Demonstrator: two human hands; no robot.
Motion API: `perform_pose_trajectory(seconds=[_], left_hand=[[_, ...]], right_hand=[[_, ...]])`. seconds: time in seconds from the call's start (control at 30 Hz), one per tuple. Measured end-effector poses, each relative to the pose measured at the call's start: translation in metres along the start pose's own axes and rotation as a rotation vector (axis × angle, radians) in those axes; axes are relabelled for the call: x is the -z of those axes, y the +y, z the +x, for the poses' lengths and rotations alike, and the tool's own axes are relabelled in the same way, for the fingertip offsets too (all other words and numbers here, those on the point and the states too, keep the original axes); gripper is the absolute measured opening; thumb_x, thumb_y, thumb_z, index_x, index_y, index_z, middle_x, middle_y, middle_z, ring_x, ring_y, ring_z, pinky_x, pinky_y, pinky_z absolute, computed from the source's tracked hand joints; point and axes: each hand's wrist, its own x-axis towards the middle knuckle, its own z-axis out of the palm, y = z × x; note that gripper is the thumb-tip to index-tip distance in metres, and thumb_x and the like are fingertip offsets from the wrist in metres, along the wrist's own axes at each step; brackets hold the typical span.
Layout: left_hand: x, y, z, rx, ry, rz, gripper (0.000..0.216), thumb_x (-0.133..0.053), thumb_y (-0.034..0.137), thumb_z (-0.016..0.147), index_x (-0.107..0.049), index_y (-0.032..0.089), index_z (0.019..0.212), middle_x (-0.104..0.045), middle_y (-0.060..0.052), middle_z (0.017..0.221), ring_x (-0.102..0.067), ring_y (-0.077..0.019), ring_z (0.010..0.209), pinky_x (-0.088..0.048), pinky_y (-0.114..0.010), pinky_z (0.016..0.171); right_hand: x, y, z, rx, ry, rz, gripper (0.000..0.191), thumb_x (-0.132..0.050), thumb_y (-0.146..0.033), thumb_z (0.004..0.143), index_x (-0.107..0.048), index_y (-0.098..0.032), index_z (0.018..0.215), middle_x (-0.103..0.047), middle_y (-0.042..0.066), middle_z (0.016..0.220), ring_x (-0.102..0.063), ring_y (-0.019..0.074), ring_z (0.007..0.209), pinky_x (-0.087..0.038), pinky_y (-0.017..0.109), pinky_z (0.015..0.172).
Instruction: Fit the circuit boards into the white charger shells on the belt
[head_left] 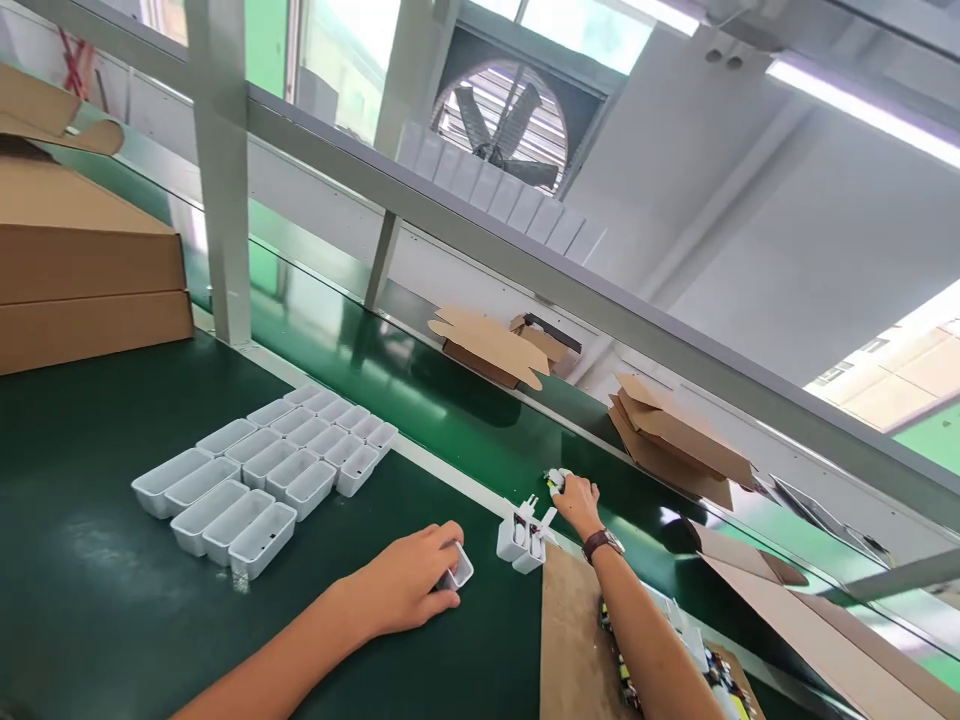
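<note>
On the dark green table, my left hand (424,580) closes around a small white plastic casing (461,568), its open end facing right. My right hand (579,502) reaches over the green conveyor belt and pinches a small white part with a circuit board (553,481); its exact kind is partly hidden by the fingers. Between the two hands stand two white casings (513,537) with white pronged pieces sticking up out of them. Left of my left hand, several open white casings (255,525) lie in close rows.
Brown cardboard boxes (90,270) are stacked at the left. A brown board (574,640) lies under my right forearm, with several circuit boards (705,650) beside it. Open cartons (675,440) sit along the belt (465,450). A metal frame rail (525,260) crosses above.
</note>
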Motion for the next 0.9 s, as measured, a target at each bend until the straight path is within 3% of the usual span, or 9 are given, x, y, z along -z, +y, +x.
perform_pose_trajectory(seconds=[0.1,0.2,0.3,0.37,0.5,0.6,0.67,0.77,0.9], left_hand=[[0.0,-0.001,0.0,0.002,0.007,0.017,0.011,-0.073,0.026,0.085,-0.068,0.02,0.093,-0.064,-0.006,0.117,-0.069,-0.0249,0.095,-0.054,-0.034,0.078],[-0.001,-0.003,0.001,-0.002,0.016,0.034,0.012,-0.073,0.024,0.085,-0.069,0.02,0.096,-0.064,-0.006,0.114,-0.069,-0.025,0.095,-0.054,-0.035,0.081],[-0.003,-0.006,0.0,-0.011,0.069,0.039,0.014,-0.07,0.022,0.087,-0.068,0.021,0.101,-0.064,-0.007,0.114,-0.068,-0.0251,0.096,-0.053,-0.035,0.085],[-0.005,-0.009,0.0,-0.014,0.102,0.046,0.014,-0.069,0.022,0.088,-0.068,0.021,0.101,-0.063,-0.006,0.112,-0.067,-0.0248,0.096,-0.053,-0.035,0.085],[-0.005,-0.012,0.001,-0.023,0.114,0.051,0.011,-0.067,0.026,0.09,-0.067,0.021,0.1,-0.063,-0.006,0.11,-0.067,-0.024,0.095,-0.052,-0.036,0.085],[-0.002,-0.01,0.001,-0.013,0.106,0.085,0.011,-0.064,0.027,0.091,-0.066,0.021,0.101,-0.064,-0.007,0.111,-0.066,-0.0243,0.098,-0.052,-0.036,0.087],[0.001,-0.009,-0.001,0.002,0.088,0.139,0.012,-0.061,0.027,0.094,-0.066,0.02,0.103,-0.064,-0.007,0.111,-0.066,-0.0248,0.099,-0.052,-0.037,0.088],[0.008,-0.006,-0.006,0.029,0.053,0.172,0.014,-0.058,0.028,0.095,-0.065,0.02,0.105,-0.065,-0.007,0.111,-0.066,-0.024,0.097,-0.052,-0.035,0.085],[0.016,-0.006,-0.013,0.078,0.028,0.021,0.031,-0.064,0.034,0.092,-0.062,0.025,0.121,-0.063,-0.004,0.122,-0.067,-0.0209,0.093,-0.053,-0.032,0.08]], right_hand=[[0.016,0.005,0.003,-0.003,0.067,0.108,0.034,-0.057,-0.027,0.073,-0.074,-0.019,0.102,-0.076,0.014,0.092,-0.07,0.0325,0.094,-0.051,0.051,0.093],[0.045,0.012,-0.008,0.001,0.149,0.225,0.049,-0.052,-0.041,0.081,-0.069,-0.016,0.12,-0.075,0.017,0.106,-0.071,0.0321,0.098,-0.056,0.048,0.086],[0.073,0.01,-0.044,-0.005,0.176,0.39,0.059,-0.052,-0.051,0.087,-0.062,-0.016,0.133,-0.075,0.014,0.11,-0.072,0.0291,0.097,-0.058,0.045,0.084],[0.082,-0.001,-0.08,-0.018,0.086,0.595,0.058,-0.058,-0.057,0.087,-0.067,-0.018,0.129,-0.077,0.011,0.099,-0.072,0.0276,0.085,-0.059,0.043,0.078],[0.058,-0.043,-0.151,-0.072,-0.304,0.859,0.051,-0.061,-0.064,0.087,-0.075,-0.022,0.112,-0.075,0.005,0.077,-0.068,0.0238,0.066,-0.056,0.036,0.062],[0.026,-0.069,-0.18,-0.059,-0.502,0.855,0.047,-0.054,-0.06,0.092,-0.074,-0.022,0.11,-0.072,0.003,0.073,-0.066,0.0217,0.06,-0.054,0.035,0.056],[0.014,-0.075,-0.187,0.046,-0.436,0.698,0.039,-0.053,-0.052,0.095,-0.075,-0.022,0.105,-0.073,0.005,0.079,-0.068,0.0239,0.069,-0.058,0.039,0.065],[0.011,-0.071,-0.192,0.269,-0.245,0.477,0.029,-0.059,-0.042,0.094,-0.074,-0.023,0.109,-0.074,0.01,0.107,-0.068,0.0295,0.103,-0.055,0.05,0.096],[0.008,-0.062,-0.2,0.387,-0.28,0.502,0.051,-0.062,-0.034,0.094,-0.054,-0.026,0.144,-0.063,0.011,0.135,-0.065,0.0262,0.115,-0.056,0.046,0.1]])
